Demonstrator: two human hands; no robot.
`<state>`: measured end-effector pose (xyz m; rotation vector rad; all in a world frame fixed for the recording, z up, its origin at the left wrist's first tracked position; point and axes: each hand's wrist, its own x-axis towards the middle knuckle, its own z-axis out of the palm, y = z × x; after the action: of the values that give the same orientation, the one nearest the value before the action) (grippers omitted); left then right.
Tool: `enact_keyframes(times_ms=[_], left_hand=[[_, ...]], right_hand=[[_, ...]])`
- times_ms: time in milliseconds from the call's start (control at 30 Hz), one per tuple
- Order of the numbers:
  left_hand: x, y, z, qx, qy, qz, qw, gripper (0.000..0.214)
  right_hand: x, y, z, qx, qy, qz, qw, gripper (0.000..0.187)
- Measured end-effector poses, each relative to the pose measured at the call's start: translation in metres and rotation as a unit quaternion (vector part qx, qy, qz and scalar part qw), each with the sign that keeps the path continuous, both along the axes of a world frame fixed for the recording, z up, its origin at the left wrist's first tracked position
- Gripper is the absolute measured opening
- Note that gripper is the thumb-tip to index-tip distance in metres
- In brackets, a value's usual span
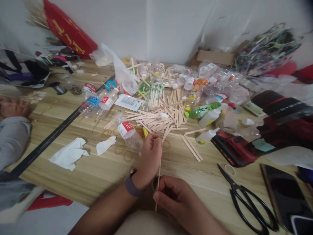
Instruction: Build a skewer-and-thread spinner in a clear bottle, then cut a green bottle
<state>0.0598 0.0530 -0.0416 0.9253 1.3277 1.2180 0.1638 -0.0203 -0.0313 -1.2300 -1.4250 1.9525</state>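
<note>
A thin wooden stick [159, 168] stands nearly upright in front of me, seen almost edge-on. My left hand [151, 152], with a watch on the wrist, is closed around its upper part. Lower down, my right hand [174, 195] pinches the same stick between thumb and fingers. Something dark and rounded shows partly behind the right fingers; I cannot make out what it is. Just beyond my left hand lies a pile of flat craft sticks [156, 121]. A clear plastic bottle [129, 132] with a red label lies beside that hand.
Black scissors [246, 199], a phone [286, 195] and a red-black power drill [234, 148] are at the right. Glue bottles [207, 135] and many plastic bottles crowd the back. Tissues [70, 152] and rubber bands [119, 149] lie left. Another person's hand [14, 107] rests at far left.
</note>
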Motion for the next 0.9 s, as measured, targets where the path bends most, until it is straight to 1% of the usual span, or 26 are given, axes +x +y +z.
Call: enact_keyframes(times_ms=[67, 133, 333, 567, 667, 767, 900], left_hand=[[0.0, -0.002, 0.0, 0.016, 0.021, 0.015, 1.0, 0.007], [0.001, -0.004, 0.001, 0.03, 0.035, 0.028, 0.999, 0.007], [0.004, -0.009, 0.001, 0.044, 0.046, 0.052, 0.997, 0.008], [0.004, -0.009, 0.001, 0.066, 0.039, 0.083, 0.994, 0.008], [0.007, -0.009, 0.004, 0.066, -0.011, 0.069, 0.995, 0.013], [0.008, -0.01, 0.007, 0.047, -0.058, 0.049, 0.996, 0.018], [0.007, -0.013, 0.009, 0.026, -0.058, 0.033, 0.997, 0.021]], right_hand=[[0.0, 0.0, 0.001, 0.023, -0.024, 0.004, 0.999, 0.042], [0.0, -0.001, 0.001, 0.026, -0.026, 0.004, 0.999, 0.039], [-0.001, -0.002, -0.003, -0.026, 0.03, -0.019, 0.999, 0.034], [-0.001, -0.003, -0.006, -0.073, 0.05, -0.005, 0.996, 0.034], [-0.002, -0.003, -0.005, -0.079, 0.051, -0.006, 0.996, 0.036], [-0.002, -0.003, -0.005, -0.076, 0.045, -0.009, 0.996, 0.038], [-0.001, -0.005, -0.006, -0.072, 0.041, -0.014, 0.996, 0.038]])
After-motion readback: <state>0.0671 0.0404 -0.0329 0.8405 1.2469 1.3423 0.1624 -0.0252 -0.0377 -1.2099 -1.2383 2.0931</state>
